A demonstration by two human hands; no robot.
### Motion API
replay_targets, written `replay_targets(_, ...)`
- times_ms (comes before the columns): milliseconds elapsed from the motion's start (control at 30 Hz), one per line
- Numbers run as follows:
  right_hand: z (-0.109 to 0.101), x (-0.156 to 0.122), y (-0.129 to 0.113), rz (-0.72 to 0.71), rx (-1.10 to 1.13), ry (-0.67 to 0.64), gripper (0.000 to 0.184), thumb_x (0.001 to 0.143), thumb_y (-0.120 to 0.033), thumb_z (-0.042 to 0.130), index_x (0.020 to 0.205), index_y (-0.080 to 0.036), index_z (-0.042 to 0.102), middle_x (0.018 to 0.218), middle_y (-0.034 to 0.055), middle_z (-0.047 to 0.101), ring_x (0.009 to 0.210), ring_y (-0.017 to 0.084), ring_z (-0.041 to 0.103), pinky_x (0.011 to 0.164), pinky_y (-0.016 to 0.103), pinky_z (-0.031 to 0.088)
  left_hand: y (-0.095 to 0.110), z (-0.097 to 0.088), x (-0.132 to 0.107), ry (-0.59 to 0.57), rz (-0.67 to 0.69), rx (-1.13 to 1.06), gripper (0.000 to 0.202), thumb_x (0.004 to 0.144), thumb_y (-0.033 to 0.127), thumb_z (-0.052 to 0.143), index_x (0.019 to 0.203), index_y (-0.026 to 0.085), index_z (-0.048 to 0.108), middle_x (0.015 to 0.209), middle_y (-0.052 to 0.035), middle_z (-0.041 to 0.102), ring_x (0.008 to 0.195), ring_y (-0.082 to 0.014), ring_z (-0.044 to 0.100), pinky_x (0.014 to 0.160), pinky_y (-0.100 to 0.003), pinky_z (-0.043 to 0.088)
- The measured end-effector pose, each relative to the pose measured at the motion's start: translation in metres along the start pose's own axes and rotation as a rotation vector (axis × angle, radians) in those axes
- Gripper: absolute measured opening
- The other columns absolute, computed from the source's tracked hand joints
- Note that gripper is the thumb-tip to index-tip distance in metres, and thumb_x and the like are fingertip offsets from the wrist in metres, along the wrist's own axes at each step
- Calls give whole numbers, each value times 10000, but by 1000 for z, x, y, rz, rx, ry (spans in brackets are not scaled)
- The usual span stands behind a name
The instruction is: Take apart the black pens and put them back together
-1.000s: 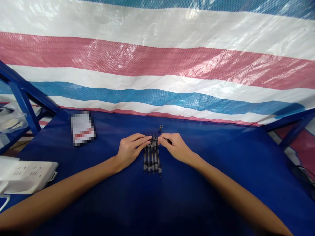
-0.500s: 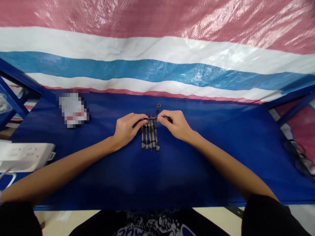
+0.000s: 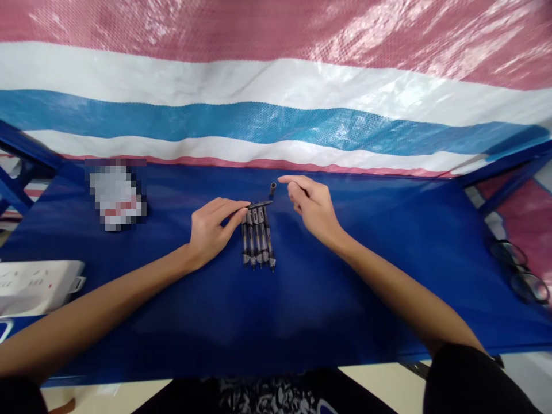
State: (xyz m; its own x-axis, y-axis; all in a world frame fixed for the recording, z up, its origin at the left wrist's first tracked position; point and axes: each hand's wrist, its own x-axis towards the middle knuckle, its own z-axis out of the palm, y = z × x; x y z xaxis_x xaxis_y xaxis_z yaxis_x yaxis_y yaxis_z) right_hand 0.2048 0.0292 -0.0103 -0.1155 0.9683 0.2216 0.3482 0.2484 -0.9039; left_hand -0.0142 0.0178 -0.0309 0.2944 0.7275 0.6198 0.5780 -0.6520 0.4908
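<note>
Five slender pens (image 3: 257,236) lie side by side in the head view, about midway between the left and right edges of a smooth, faintly glossy blue table (image 3: 336,310). Their narrow barrels show dark and clear-looking lengths with pale grey sections, and they run roughly from the far edge toward the near one. Across their far ends the left hand (image 3: 215,227) pinches a thin dark pen (image 3: 261,204) between thumb and fingertips; this one points toward the table's right edge, its tapered end free.

Just beyond that tip, toward the far edge, is a short dark hollow tube (image 3: 273,188) with a round mouth. The right hand (image 3: 317,207) is near it but apart, index finger stretched out and the other fingers curled; whether these close on anything cannot be told.

Near the far left corner rests a pale, boxy item (image 3: 116,198) with a red band, its details blurred into blocks. By the left edge sits a white plastic power strip (image 3: 43,284) with rounded corners and a small loop at its end. Eyeglasses (image 3: 520,273) with round lenses and dark rims show by the right edge. Along the far edge hangs a shiny, wrinkled woven sheet (image 3: 267,123) striped red, white and blue. Black sleeves (image 3: 470,379) cover the upper arms.
</note>
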Motion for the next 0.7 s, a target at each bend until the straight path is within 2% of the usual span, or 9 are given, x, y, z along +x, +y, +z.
replay_targets(67,4,-1,-3,-13,96,42,267,936,-346,442,990,-172,636,753,17,600,598,103,538,537,231,442,0,-2,0,34,12,-12,162,893,221,571,966,173,709,856,-35,727,766,-130,644,737,-274,523)
replay_targets(133,6,-2,-7,-61,154,58,226,928,-325,472,916,-171,637,793,29,646,664,120,593,606,248,483,0,-3,-1,89,48,-33,148,874,195,598,970,184,710,863,-33,728,755,-129,644,721,-276,522)
replay_targets(267,4,-6,-15,-147,61,197,188,930,-284,497,901,-188,657,923,43,698,860,154,633,797,299,483,-1,-4,-1,163,116,-64,161,832,154,643,969,197,716,861,-36,725,726,-127,639,666,-269,518)
replay_targets(367,3,-8,-17,-164,28,265,157,914,-278,536,888,-195,667,896,34,704,822,151,627,739,288,477,-1,-4,-1,165,126,-69,173,818,131,653,967,189,719,858,-41,722,731,-128,639,665,-266,520)
replay_targets(533,7,-10,-14,-164,247,201,133,894,-295,573,902,-189,653,850,31,713,594,103,560,541,248,455,-2,-3,-1,182,143,-61,163,812,131,657,952,186,721,843,-39,720,710,-120,630,653,-259,514)
replay_targets(700,9,-11,-9,-195,403,160,141,893,-283,574,946,-184,660,899,50,718,658,131,628,612,299,534,-3,-3,-2,168,138,-57,164,827,144,643,966,192,716,848,-37,720,708,-115,624,657,-260,512)
